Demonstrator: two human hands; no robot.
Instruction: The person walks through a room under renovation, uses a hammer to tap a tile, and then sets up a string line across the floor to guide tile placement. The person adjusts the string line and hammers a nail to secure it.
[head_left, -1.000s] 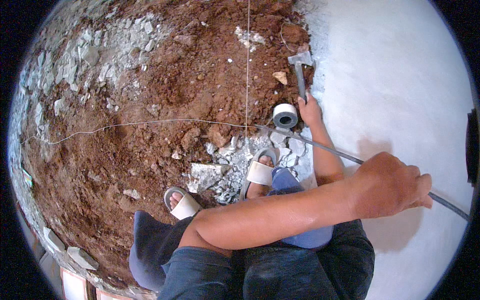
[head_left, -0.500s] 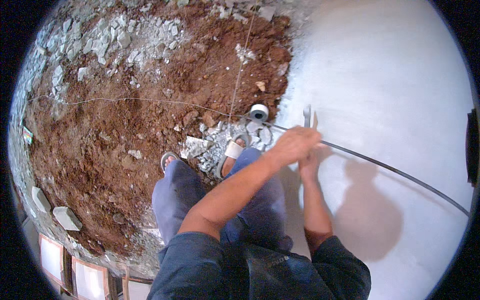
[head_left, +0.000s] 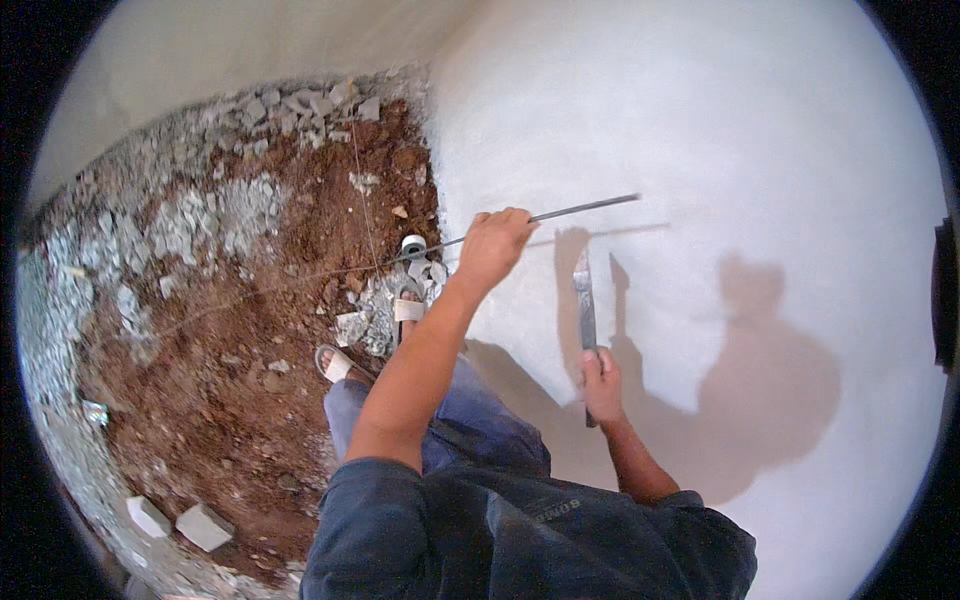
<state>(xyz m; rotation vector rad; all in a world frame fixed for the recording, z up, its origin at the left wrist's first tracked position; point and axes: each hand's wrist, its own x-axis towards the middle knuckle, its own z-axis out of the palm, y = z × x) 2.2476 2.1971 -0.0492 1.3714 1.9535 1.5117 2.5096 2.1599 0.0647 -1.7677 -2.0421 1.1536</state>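
My left hand (head_left: 495, 245) is wrapped around a thin dark rod or stiff cable (head_left: 590, 205). One end of it sticks out to the right over the white surface; toward the left it runs past a white roll (head_left: 413, 246) on the dirt. In my right hand (head_left: 602, 385) is a long narrow tool (head_left: 587, 310) with a dark shaft and a paler, slanted blade-like tip pointing away from me. Its exact kind is unclear. The tool is apart from the rod.
A white plastered surface (head_left: 780, 150) fills the right side and carries my shadow. Reddish dirt (head_left: 250, 380) with broken rubble (head_left: 245, 215) covers the left. A thin line (head_left: 365, 190) crosses it. Two pale blocks (head_left: 205, 527) lie at the lower left. My sandalled feet (head_left: 408, 310) stand near the roll.
My hands, close together before, are now apart: the left up and left with the rod, the right lower with the tool. The rod's long stretch to the right has gone; a short end shows. The view has shifted.
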